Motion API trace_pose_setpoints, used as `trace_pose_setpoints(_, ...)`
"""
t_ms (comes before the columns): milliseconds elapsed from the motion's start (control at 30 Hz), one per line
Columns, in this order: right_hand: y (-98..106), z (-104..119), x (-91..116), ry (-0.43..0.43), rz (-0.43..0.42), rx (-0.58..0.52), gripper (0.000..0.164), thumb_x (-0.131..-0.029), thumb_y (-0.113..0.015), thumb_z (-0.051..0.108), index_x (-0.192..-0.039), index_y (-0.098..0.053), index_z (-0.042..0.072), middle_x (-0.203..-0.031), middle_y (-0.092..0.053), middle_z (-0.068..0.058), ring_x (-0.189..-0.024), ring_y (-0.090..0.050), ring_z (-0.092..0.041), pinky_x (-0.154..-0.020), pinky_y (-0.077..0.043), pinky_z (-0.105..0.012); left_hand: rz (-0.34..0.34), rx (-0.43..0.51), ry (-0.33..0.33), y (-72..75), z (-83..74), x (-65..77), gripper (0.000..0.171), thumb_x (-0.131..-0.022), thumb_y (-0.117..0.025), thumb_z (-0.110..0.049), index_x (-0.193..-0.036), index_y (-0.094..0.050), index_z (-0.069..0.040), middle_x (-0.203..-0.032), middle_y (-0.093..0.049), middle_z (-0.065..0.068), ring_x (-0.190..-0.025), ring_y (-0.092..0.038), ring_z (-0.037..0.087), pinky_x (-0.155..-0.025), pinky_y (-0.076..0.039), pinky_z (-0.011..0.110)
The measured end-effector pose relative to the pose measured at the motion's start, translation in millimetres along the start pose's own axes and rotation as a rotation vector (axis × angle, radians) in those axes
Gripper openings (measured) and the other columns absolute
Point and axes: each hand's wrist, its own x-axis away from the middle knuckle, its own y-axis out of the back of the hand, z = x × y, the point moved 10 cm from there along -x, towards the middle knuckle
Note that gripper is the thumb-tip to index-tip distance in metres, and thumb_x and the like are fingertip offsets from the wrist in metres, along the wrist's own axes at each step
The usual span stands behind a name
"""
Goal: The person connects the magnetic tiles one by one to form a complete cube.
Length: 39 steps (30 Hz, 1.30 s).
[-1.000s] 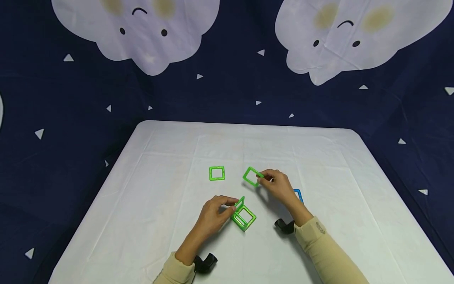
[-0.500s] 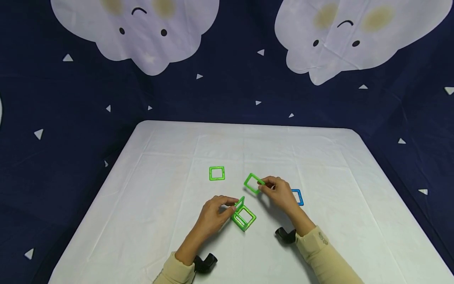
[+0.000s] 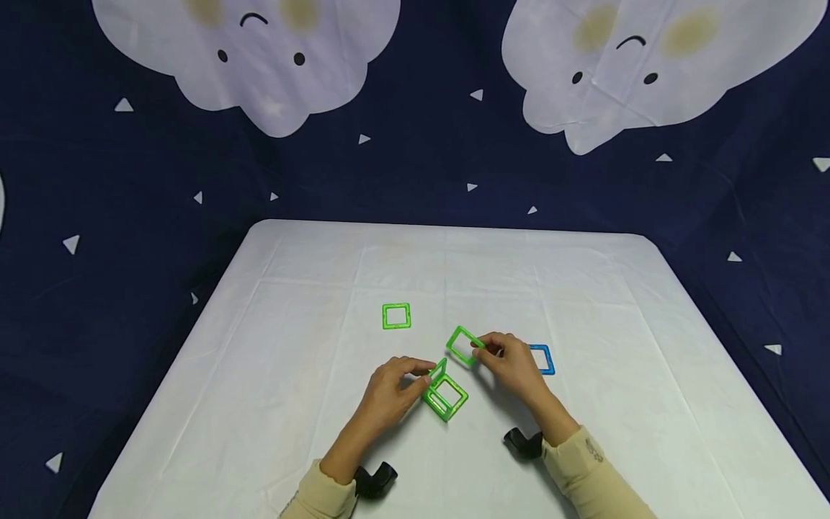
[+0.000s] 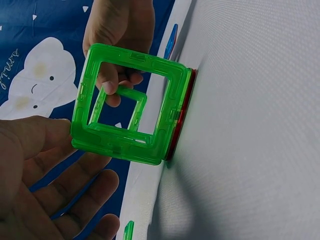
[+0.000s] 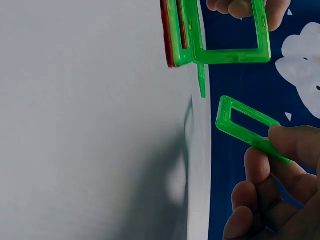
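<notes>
My left hand [image 3: 389,393] pinches an upright green magnetic tile [image 4: 135,57], a square open frame, between thumb and fingertips. It stands on a flat green tile [image 3: 457,409] lying on the table, and a red edge [image 4: 182,115] shows beneath the green at table level. Up and to the right, my right hand [image 3: 515,364] pinches another green square tile [image 5: 245,134] by one side, holding it tilted above the table. A gap separates this tile from the upright one in the right wrist view.
A loose green square tile [image 3: 396,326] lies farther back on the white table [image 3: 311,288]. Beside my right hand lies a blue square tile [image 3: 550,360], partly hidden by it. Dark blue cloth with clouds hangs behind the table.
My right hand has come nearer to me with its green tile, closing on the upright tile and uncovering more of the blue one. The left hand has stayed in place.
</notes>
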Motion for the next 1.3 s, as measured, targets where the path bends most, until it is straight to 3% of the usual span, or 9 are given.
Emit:
trace_pose_setpoints(567,-8.0,-4.0,20.3,-0.035,0.039,0.007,0.012,-0.081,-0.071,0.017,-0.092,-0.073,0.015,-0.072,-0.059,0.0,-0.067,-0.046,-0.011,-0.056,-0.039,-0.023,0.011,-0.019,0.009,-1.1,1.1,0.0,0.02,-0.087,-0.066,-0.019,-0.106,-0.072,-0.016,-0.095,-0.072,-0.002,-0.092,-0.062,0.014,-0.082,-0.048,0.036)
trace_pose_setpoints(1300,-14.5,-3.8,23.9,-0.057,0.078,-0.004,0.011,-0.081,-0.071,0.016,-0.092,-0.072,0.013,-0.074,-0.057,-0.002,-0.068,-0.046,-0.012,-0.056,-0.039,-0.023,0.009,-0.036,0.002,-0.4,-0.1,-0.3,0.02,-0.086,-0.067,-0.018,-0.106,-0.072,-0.016,-0.096,-0.072,-0.002,-0.092,-0.062,0.015,-0.082,-0.048,0.035)
